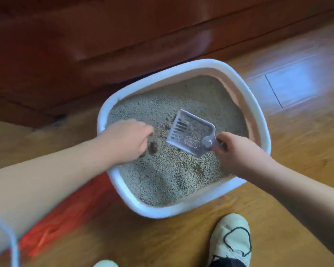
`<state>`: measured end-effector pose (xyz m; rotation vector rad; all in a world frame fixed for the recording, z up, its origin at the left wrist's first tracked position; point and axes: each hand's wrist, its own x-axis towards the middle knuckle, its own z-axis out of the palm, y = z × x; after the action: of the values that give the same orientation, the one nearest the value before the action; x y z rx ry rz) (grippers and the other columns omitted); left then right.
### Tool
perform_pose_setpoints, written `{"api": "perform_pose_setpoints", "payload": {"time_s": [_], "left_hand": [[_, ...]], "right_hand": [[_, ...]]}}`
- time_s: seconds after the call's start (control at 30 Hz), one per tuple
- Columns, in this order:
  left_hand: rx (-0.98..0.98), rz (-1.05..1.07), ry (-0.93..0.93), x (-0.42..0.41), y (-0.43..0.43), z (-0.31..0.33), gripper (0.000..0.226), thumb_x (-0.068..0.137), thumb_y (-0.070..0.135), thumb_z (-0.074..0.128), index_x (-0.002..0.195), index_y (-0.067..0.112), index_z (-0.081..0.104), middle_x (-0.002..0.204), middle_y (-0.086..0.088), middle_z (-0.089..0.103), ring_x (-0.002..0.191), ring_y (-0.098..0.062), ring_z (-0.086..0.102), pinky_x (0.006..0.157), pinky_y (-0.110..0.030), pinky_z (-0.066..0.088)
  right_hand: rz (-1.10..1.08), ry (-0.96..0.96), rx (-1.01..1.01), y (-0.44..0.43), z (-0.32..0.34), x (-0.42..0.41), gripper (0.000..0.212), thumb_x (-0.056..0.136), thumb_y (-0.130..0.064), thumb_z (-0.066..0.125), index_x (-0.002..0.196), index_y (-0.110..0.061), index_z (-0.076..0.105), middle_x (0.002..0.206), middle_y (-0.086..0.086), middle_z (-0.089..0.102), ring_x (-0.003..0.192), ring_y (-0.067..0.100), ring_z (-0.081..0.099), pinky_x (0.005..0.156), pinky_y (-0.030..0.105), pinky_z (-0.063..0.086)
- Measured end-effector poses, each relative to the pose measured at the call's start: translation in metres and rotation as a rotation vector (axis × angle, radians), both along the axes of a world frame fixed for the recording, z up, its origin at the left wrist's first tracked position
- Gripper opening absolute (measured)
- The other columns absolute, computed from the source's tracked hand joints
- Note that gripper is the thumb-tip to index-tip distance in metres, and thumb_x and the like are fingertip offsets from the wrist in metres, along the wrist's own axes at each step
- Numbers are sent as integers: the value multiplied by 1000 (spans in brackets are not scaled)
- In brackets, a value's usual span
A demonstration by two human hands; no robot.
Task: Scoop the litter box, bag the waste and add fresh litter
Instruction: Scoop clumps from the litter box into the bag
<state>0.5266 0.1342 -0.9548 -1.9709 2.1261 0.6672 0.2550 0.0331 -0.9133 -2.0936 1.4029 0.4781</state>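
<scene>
No words, numbers or brand names can be read. A small round mark is seen on the scoop (191, 134) near its handle, but it is too blurred to be made out.

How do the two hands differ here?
The right hand grips the grey litter scoop by its handle; the left hand holds no tool, reaching down beside brown clumps. The left hand looks more blurred than the right hand. Both are bare and over the white litter box.
</scene>
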Motion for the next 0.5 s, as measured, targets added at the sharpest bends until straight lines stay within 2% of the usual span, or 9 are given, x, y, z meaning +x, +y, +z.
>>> {"api": "perform_pose_setpoints", "payload": {"time_s": [0.1,0.17,0.2,0.27,0.33,0.37,0.43,0.5], "left_hand": [[-56,-82,-64,16,37,5,12,85,28,46,90,24,57,86,3,62,90,-25,60,79,-40,47],[-96,-126,-69,21,60,3,10,84,34,45,81,27,50,81,4,59,91,-26,59,89,-43,42],[-100,-153,-82,23,70,1,18,86,39,41,83,27,54,84,3,60,97,-27,59,99,-47,38],[-132,-195,-109,27,88,-4,37,88,46,34,88,25,65,88,3,64,108,-27,59,113,-53,27],[-173,-225,-93,31,99,-9,40,94,46,35,84,25,68,84,4,64,111,-26,59,118,-55,20],[-199,-240,-73,34,102,-12,40,96,46,37,83,25,68,82,5,63,111,-25,58,119,-54,18],[-266,-252,-30,39,107,-19,40,100,46,36,83,27,68,83,7,62,110,-22,57,121,-51,14],[-334,-254,-9,40,109,-25,37,99,43,38,83,27,67,83,6,60,103,-22,58,121,-50,15]], "right_hand": [[212,206,42,-12,10,26,39,100,-47,44,69,-23,43,64,-6,51,62,20,49,56,31,36],[316,298,53,-20,23,47,37,101,-41,42,68,-25,45,66,-7,50,61,18,48,53,28,34],[354,313,65,-24,28,58,33,102,-39,41,73,-25,51,70,-5,54,63,19,50,54,27,38],[421,364,99,-26,36,82,28,102,-35,40,94,-19,62,87,2,64,75,23,58,67,30,48],[480,392,94,-22,35,103,24,104,-25,39,111,-14,59,97,1,63,83,23,61,70,34,51],[572,436,81,-17,34,113,23,104,-23,41,115,-12,58,94,-1,60,82,22,60,70,33,52],[582,414,51,-7,30,135,18,100,-27,48,101,-16,63,82,-4,54,78,22,55,73,35,53],[709,469,-17,5,23,149,17,97,-31,50,84,-22,57,75,-2,52,77,23,55,72,37,51]]}}
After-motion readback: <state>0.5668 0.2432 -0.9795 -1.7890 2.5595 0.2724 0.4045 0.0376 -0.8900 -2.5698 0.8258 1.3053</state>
